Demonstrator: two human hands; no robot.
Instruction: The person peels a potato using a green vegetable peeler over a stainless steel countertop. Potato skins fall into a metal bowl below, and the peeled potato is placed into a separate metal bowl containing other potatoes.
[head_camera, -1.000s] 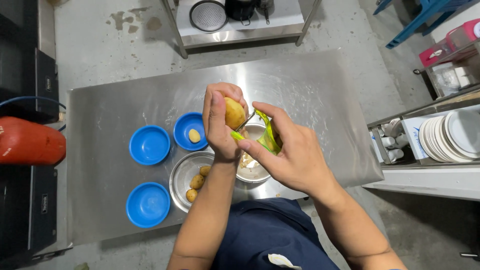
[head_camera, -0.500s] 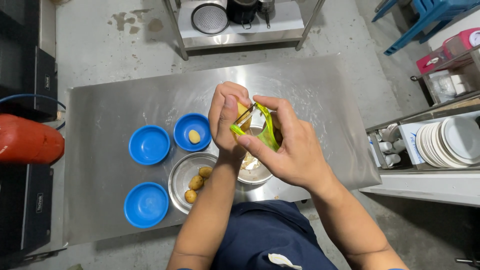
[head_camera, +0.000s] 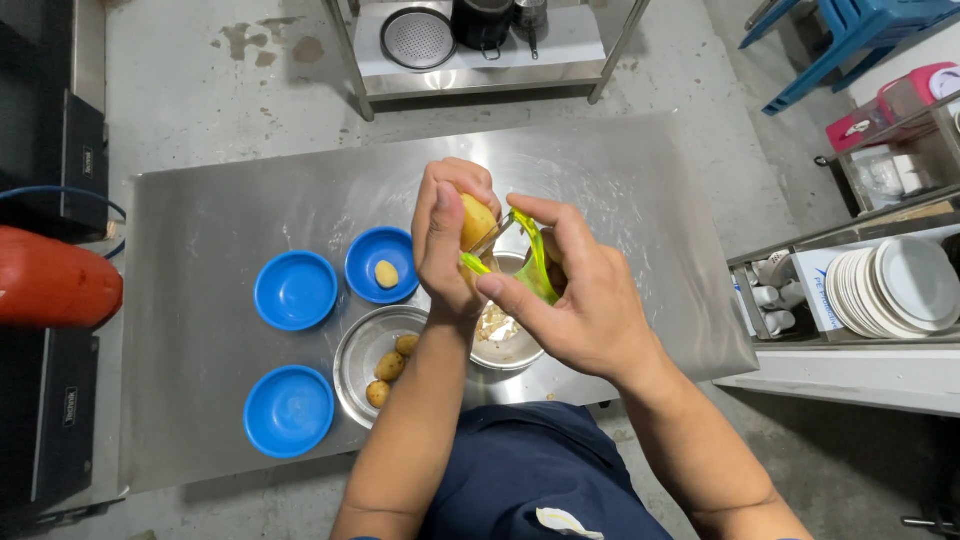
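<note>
Yellow potato (head_camera: 477, 219) sits in my left hand (head_camera: 447, 240), the fingers (head_camera: 437, 200) curled tight round it above the steel bench (head_camera: 220, 215). My right hand (head_camera: 572, 300) grips a green peeler (head_camera: 530, 262), fingers closed on its handle, with the blade end laid against the potato's side. Both hands hover over a metal bowl (head_camera: 505, 345) holding pale peelings. Just beside it, toward my left, a second metal bowl (head_camera: 365, 352) carries a few small unpeeled potatoes (head_camera: 390, 367). Further left stand three blue bowls: one (head_camera: 381, 262) with a single peeled potato (head_camera: 386, 274) in it, one (head_camera: 295, 290) beside that, and one (head_camera: 289, 410) near the bench's front edge. White plates (head_camera: 895, 288) are stacked on a shelf off to my right, well apart from the bench.
</note>
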